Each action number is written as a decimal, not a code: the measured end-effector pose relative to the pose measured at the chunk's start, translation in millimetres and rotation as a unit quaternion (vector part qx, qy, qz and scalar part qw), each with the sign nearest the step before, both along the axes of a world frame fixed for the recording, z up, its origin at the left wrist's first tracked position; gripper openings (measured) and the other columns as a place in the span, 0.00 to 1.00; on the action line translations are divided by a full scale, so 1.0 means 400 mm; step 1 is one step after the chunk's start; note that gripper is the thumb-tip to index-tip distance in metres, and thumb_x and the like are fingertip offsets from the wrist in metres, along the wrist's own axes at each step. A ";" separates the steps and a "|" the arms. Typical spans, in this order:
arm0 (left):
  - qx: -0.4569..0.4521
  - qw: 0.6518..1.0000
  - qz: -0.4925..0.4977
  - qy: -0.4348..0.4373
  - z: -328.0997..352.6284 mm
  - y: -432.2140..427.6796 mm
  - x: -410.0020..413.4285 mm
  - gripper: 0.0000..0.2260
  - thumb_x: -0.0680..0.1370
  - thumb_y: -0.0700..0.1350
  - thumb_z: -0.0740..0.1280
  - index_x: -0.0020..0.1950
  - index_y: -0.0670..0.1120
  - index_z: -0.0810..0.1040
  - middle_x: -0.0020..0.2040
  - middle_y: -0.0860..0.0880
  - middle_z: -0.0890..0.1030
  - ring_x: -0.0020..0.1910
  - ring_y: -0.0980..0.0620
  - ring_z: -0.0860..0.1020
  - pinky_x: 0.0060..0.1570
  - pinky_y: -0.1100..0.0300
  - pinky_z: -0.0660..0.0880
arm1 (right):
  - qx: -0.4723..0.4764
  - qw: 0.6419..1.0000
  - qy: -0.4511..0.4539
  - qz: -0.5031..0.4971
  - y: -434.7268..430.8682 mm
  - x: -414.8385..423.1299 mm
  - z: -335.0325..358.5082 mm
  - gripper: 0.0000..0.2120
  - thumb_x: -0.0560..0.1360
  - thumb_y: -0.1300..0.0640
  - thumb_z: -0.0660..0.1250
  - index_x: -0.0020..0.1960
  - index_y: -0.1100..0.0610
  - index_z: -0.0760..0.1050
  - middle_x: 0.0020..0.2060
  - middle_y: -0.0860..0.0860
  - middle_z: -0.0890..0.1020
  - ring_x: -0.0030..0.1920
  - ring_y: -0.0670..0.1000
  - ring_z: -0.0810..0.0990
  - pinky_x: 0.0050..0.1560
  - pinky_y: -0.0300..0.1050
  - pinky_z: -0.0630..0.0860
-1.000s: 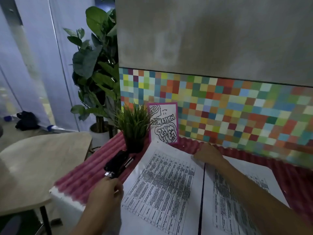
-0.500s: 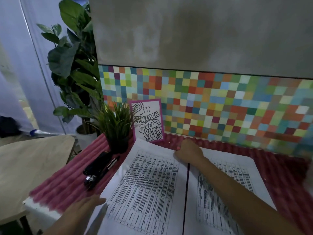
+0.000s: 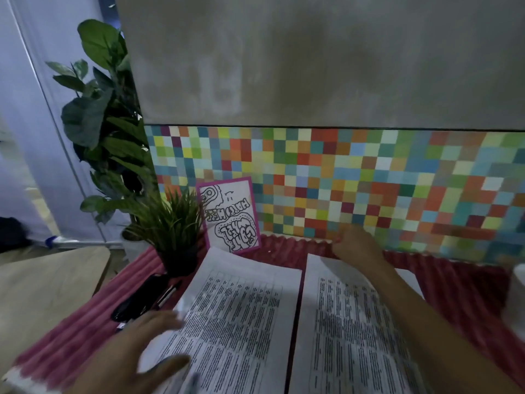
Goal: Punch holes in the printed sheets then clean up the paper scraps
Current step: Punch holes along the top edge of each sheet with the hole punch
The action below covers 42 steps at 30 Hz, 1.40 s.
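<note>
Two printed sheets lie side by side on a pink ribbed mat (image 3: 85, 334): the left sheet (image 3: 238, 317) and the right sheet (image 3: 349, 331), both covered in small table text. A black hole punch (image 3: 142, 300) rests on the mat left of the sheets, with nothing touching it. My left hand (image 3: 147, 354) lies at the left sheet's left edge, fingers spread and blurred. My right hand (image 3: 355, 245) reaches to the far edge of the right sheet near the tiled wall; its fingertips are blurred and I cannot tell what they do.
A small potted grass plant (image 3: 170, 228) and a pink-framed drawing (image 3: 230, 217) stand behind the sheets against the multicoloured tile wall (image 3: 369, 183). A tall leafy plant (image 3: 99, 115) and a wooden table (image 3: 42, 288) are at the left. A white object (image 3: 515, 297) sits at the right edge.
My left hand has left the hole punch and moved onto the left sheet's edge. My right hand has shifted right, from the gap between the sheets to the right sheet's far edge.
</note>
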<state>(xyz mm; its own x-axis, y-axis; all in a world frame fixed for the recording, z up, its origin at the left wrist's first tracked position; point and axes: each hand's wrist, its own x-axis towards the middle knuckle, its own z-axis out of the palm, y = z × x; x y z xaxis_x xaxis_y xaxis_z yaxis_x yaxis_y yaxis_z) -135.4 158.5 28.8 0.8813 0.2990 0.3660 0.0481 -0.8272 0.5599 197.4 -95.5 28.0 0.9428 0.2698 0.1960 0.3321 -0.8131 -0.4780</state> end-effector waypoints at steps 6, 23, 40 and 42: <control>-0.032 0.996 -0.051 0.061 -0.014 -0.278 0.348 0.10 0.76 0.53 0.68 0.56 0.54 0.77 0.54 0.57 0.78 0.51 0.61 0.76 0.55 0.62 0.75 | -0.034 0.998 0.051 0.031 -0.081 -0.009 -0.072 0.09 0.70 0.57 0.65 0.33 0.61 0.73 0.28 0.52 0.75 0.27 0.51 0.76 0.27 0.40 0.69; -0.029 0.993 0.110 0.041 -0.157 -0.382 0.617 0.10 0.80 0.45 0.60 0.58 0.50 0.77 0.58 0.53 0.77 0.57 0.52 0.73 0.63 0.52 0.62 | -0.032 0.998 -0.029 -0.036 -0.067 0.002 -0.130 0.11 0.72 0.51 0.66 0.48 0.56 0.82 0.48 0.55 0.81 0.47 0.57 0.80 0.50 0.51 0.79; -0.108 0.989 0.083 -0.048 -0.140 -0.372 0.622 0.06 0.78 0.41 0.66 0.49 0.46 0.83 0.42 0.51 0.84 0.36 0.57 0.76 0.34 0.70 0.66 | 0.004 0.993 -0.092 -0.072 -0.072 0.004 -0.112 0.11 0.73 0.57 0.64 0.41 0.64 0.80 0.45 0.57 0.76 0.43 0.60 0.78 0.39 0.52 0.79; -0.101 0.990 0.085 -0.041 -0.136 -0.372 0.620 0.07 0.78 0.41 0.66 0.50 0.46 0.84 0.42 0.50 0.85 0.36 0.55 0.78 0.38 0.64 0.72 | 0.007 0.994 -0.079 -0.070 -0.072 0.005 -0.113 0.10 0.73 0.58 0.66 0.40 0.64 0.80 0.44 0.57 0.76 0.42 0.59 0.78 0.40 0.52 0.79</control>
<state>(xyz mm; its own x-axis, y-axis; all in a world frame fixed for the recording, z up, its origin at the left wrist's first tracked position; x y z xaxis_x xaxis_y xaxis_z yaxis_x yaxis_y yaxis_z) 112.4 9.6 -25.4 0.7825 0.5140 0.3513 0.1245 -0.6820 0.7207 199.6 -124.3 -17.1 0.9283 0.1339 0.3468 0.2871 -0.8509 -0.4400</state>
